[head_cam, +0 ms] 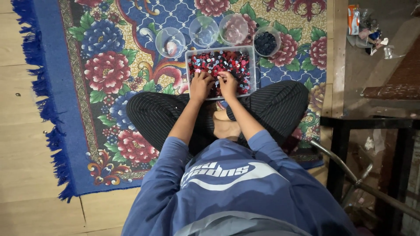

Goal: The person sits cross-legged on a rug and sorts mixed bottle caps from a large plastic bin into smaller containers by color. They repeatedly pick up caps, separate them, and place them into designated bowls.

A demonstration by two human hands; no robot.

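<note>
A clear rectangular tray (253, 70) full of small red, black and dark blue round pieces rests on the rug in front of my crossed legs. Both hands lie in the tray's near half, fingers curled down into the pieces. My left hand (201, 85) is on the left side and my right hand (228, 83) is right beside it. Whether either hand pinches a piece is hidden by the fingers. Beyond the tray stand three clear bowls: a left bowl (169, 42), a middle bowl (203, 30) and a right bowl (233, 28). A fourth bowl (266, 43) holds dark blue pieces.
I sit cross-legged on a blue flowered rug (105, 70) laid over a wooden floor (17, 144). To the right stands a dark glass-topped table (372, 87) with small clutter (367, 30) on it, and a metal bar (358, 183) below.
</note>
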